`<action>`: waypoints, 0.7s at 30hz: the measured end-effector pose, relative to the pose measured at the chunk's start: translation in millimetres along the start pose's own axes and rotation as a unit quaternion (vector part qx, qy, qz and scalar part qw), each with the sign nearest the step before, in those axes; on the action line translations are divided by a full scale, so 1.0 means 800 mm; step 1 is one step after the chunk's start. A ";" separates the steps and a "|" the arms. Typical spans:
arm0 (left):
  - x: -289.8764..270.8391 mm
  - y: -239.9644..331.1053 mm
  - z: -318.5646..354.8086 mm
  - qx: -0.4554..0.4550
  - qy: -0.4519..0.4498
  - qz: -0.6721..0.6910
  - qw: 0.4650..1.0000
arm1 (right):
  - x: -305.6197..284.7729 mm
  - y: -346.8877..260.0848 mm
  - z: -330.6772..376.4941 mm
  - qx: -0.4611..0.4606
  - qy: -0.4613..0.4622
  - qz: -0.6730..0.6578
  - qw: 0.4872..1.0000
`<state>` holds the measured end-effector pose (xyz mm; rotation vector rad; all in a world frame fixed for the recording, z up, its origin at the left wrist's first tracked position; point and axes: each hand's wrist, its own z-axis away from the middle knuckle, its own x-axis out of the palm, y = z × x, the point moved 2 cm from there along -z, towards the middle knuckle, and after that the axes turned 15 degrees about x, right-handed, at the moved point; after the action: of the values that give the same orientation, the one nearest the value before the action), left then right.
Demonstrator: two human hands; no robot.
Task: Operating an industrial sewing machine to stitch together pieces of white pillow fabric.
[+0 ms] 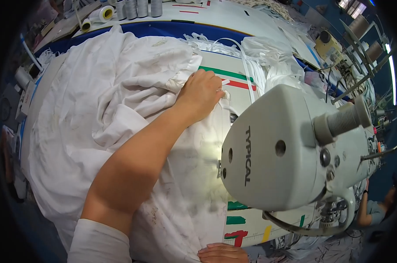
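Both hands (201, 93) (222, 253) apparently on white cloth (97, 114)

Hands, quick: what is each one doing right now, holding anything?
Left hand: closed, fingers pinching the white fabric and a white strip behind the sewing machine.
Right hand: lies flat and open on the fabric's near edge, mostly cut off.
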<state>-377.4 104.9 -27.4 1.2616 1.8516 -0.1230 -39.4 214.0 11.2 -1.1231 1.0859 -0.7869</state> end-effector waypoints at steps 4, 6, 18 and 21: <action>0.016 -0.036 -0.030 0.034 -0.036 -0.078 0.996 | -0.013 0.002 -0.035 -0.010 -0.013 0.040 0.999; 0.025 -0.054 -0.043 0.030 -0.046 -0.096 0.994 | -0.019 0.006 -0.052 -0.003 -0.017 0.038 0.999; 0.009 -0.134 -0.104 0.073 -0.037 -0.107 0.991 | -0.027 0.046 -0.087 0.044 0.047 0.063 0.996; -0.027 -0.111 -0.071 0.128 -0.007 -0.138 0.982 | -0.017 0.015 -0.081 -0.001 0.070 0.131 0.989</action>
<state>-479.7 76.3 -9.9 1.1602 2.0383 -0.5352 -105.7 210.0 -0.7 -0.9127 1.3223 -0.6628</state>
